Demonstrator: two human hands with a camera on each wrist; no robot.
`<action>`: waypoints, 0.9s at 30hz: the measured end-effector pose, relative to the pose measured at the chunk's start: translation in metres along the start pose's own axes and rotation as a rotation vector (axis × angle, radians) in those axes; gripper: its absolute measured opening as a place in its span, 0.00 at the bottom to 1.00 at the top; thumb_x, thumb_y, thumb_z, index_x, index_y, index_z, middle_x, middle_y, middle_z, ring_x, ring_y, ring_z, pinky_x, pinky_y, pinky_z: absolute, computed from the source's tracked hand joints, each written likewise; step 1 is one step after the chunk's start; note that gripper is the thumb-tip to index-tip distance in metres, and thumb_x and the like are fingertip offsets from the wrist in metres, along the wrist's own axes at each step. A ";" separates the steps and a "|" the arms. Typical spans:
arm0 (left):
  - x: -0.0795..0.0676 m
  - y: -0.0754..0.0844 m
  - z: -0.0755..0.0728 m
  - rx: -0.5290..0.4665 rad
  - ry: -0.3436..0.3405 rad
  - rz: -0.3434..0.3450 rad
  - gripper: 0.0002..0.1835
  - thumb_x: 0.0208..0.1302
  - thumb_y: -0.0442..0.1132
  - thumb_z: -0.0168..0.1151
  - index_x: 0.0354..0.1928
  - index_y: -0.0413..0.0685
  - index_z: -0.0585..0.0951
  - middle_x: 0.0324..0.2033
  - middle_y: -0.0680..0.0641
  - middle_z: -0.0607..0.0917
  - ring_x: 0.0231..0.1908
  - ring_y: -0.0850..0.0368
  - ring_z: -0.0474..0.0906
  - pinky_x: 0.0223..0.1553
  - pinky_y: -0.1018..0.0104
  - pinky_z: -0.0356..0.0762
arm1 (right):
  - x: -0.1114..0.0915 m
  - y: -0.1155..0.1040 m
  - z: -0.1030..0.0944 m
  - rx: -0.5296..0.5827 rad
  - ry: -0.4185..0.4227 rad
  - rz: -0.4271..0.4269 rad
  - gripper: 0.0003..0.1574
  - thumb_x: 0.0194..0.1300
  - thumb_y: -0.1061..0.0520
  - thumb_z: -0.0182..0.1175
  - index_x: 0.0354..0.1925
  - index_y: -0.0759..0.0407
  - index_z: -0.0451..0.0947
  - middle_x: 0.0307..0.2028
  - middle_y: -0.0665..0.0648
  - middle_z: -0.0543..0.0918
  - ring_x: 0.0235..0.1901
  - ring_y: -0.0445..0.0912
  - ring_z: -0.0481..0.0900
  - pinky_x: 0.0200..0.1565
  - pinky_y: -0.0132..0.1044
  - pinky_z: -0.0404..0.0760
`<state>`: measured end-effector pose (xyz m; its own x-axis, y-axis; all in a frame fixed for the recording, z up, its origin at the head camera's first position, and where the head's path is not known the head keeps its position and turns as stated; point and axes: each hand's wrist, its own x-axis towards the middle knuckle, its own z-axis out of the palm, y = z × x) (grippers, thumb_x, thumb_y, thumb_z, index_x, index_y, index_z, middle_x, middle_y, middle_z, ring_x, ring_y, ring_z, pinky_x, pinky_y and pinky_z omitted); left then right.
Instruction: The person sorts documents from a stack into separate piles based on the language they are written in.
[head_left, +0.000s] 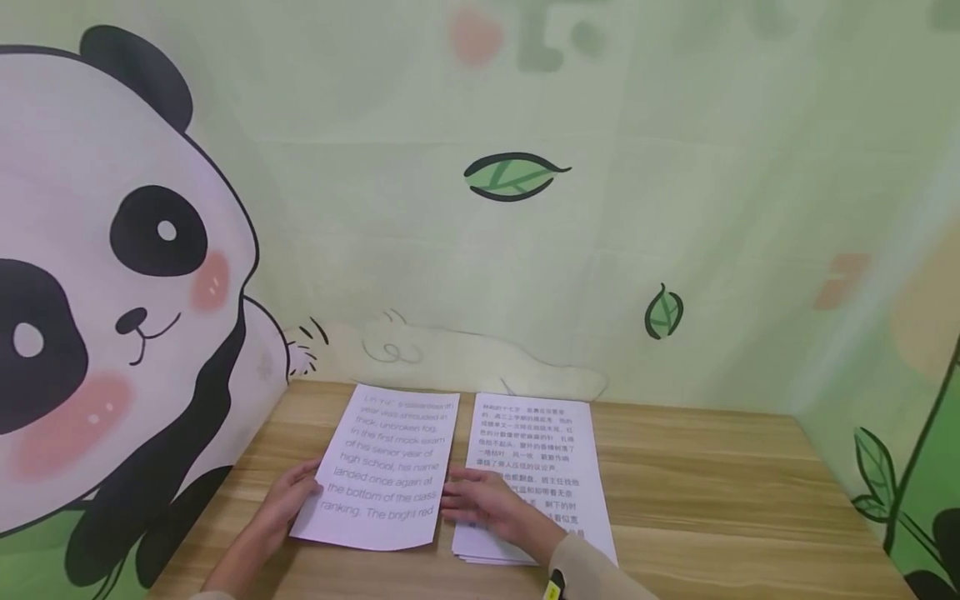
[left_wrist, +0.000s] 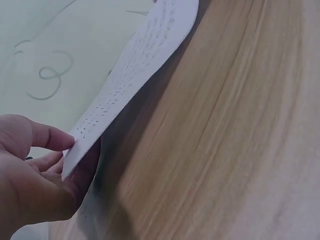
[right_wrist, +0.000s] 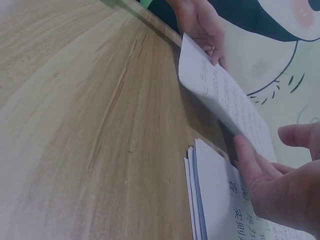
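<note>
A white sheet of paper (head_left: 386,467) with large English print is raised off the table at its near end, slightly bowed. My left hand (head_left: 288,496) pinches its left edge, thumb on the printed face and fingers beneath, as the left wrist view (left_wrist: 40,175) shows. At the opposite edge, my right hand (head_left: 487,500) touches the paper with fairly straight fingers; in the right wrist view its thumb (right_wrist: 297,135) stands apart from the sheet. Under that hand lies a stack of paper (head_left: 540,450) with Chinese print, partly hidden by the hand and sleeve.
Both papers are on a wood-grain table (head_left: 705,492). Several sheet edges (right_wrist: 192,195) show slightly staggered at the stack's near end. Behind the table hangs a green backdrop (head_left: 375,208) with a large panda (head_left: 150,250) on the left and printed leaves.
</note>
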<state>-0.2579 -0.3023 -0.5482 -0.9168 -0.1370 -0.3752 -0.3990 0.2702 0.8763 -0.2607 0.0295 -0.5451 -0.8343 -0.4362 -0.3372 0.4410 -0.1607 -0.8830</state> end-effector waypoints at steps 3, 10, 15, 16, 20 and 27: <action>0.001 0.001 -0.002 -0.007 0.017 -0.024 0.34 0.70 0.33 0.47 0.78 0.36 0.56 0.71 0.26 0.65 0.63 0.38 0.70 0.55 0.59 0.72 | 0.000 0.000 0.002 -0.007 -0.020 0.002 0.37 0.71 0.65 0.57 0.72 0.78 0.58 0.59 0.74 0.80 0.59 0.61 0.83 0.60 0.50 0.83; 0.005 0.000 -0.004 0.024 0.059 -0.021 0.33 0.72 0.36 0.51 0.77 0.37 0.59 0.70 0.27 0.67 0.62 0.37 0.74 0.54 0.57 0.76 | 0.001 -0.002 0.008 -0.033 -0.015 -0.008 0.37 0.72 0.65 0.56 0.72 0.79 0.57 0.61 0.74 0.78 0.61 0.62 0.80 0.61 0.50 0.82; 0.007 -0.003 -0.007 0.061 0.109 0.008 0.30 0.72 0.34 0.51 0.74 0.33 0.63 0.71 0.27 0.67 0.68 0.31 0.69 0.68 0.41 0.68 | 0.001 -0.002 0.009 -0.052 -0.023 -0.021 0.37 0.72 0.65 0.56 0.72 0.79 0.57 0.64 0.75 0.75 0.62 0.62 0.80 0.63 0.50 0.81; 0.007 -0.004 -0.008 0.068 0.118 0.018 0.30 0.72 0.33 0.51 0.73 0.33 0.64 0.70 0.27 0.68 0.68 0.31 0.68 0.69 0.40 0.67 | 0.001 -0.002 0.009 -0.059 -0.029 -0.026 0.37 0.71 0.66 0.56 0.72 0.78 0.57 0.65 0.75 0.74 0.62 0.62 0.80 0.63 0.51 0.80; 0.004 -0.003 -0.013 0.081 0.149 0.087 0.27 0.71 0.31 0.51 0.70 0.29 0.66 0.66 0.27 0.73 0.61 0.34 0.76 0.56 0.57 0.81 | 0.002 -0.001 0.007 -0.100 -0.035 -0.047 0.38 0.69 0.67 0.57 0.72 0.78 0.58 0.68 0.75 0.71 0.62 0.62 0.80 0.64 0.52 0.79; -0.007 0.006 -0.022 0.070 0.160 0.199 0.26 0.71 0.28 0.51 0.69 0.25 0.66 0.55 0.28 0.82 0.40 0.63 0.80 0.36 0.72 0.80 | -0.004 -0.007 -0.002 -0.119 -0.049 -0.054 0.37 0.70 0.66 0.57 0.73 0.75 0.59 0.67 0.74 0.73 0.62 0.62 0.80 0.64 0.52 0.79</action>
<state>-0.2538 -0.3207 -0.5337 -0.9649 -0.2219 -0.1405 -0.2168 0.3712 0.9029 -0.2615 0.0343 -0.5388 -0.8375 -0.4727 -0.2742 0.3508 -0.0804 -0.9330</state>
